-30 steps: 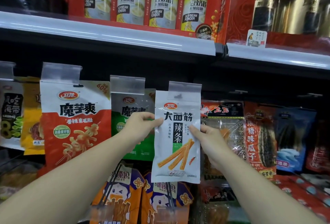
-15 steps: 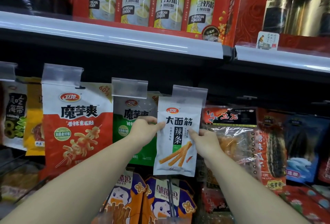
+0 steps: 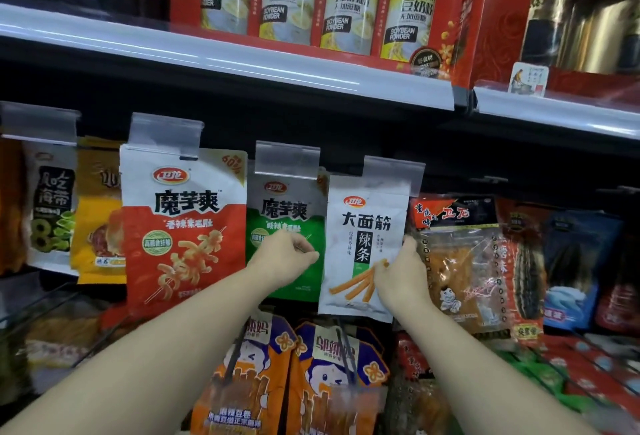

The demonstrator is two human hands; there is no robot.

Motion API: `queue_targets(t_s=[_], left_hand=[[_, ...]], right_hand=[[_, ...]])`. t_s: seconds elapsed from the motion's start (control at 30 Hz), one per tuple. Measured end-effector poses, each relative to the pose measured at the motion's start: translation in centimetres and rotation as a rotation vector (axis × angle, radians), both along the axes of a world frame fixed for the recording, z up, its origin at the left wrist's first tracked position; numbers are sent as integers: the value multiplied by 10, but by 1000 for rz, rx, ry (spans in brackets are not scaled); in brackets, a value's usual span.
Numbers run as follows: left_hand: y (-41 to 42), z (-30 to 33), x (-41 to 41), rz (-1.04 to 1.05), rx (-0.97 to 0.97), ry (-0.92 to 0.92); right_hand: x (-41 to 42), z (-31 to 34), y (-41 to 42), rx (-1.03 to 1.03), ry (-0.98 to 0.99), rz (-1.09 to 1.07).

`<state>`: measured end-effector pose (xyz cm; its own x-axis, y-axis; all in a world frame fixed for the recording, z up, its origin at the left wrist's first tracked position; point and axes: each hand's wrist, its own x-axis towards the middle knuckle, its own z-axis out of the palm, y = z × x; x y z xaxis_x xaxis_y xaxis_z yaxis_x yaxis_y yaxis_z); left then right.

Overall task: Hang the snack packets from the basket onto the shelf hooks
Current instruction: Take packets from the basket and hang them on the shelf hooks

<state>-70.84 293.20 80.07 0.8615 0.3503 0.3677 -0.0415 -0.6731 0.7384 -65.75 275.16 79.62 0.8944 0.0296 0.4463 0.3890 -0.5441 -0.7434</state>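
Since the red packet (image 3: 183, 226) and the green packet (image 3: 287, 226) already hang under their clear label holders, and the white snack packet (image 3: 363, 247) now sits with its top tucked behind the third holder (image 3: 393, 173), we judge this one hung or very nearly so, though the hook itself is hidden and the basket is out of view, so we cannot tell how many remain. Our left hand (image 3: 287, 256) hovers just left of the white packet, fingers loosely curled and holding nothing. Our right hand (image 3: 401, 278) pinches the packet's lower right edge between thumb and fingers.
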Motion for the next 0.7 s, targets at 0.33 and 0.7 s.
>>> queue_targets(t_s=[0.33,0.7], left_hand=[[78,-8,-81,86,249,42],[149,-59,-211,165,947,228]], right_hand=[[-73,-9,24,-427,-123,-222],[-209,-67,95,-1114,-217,-119]])
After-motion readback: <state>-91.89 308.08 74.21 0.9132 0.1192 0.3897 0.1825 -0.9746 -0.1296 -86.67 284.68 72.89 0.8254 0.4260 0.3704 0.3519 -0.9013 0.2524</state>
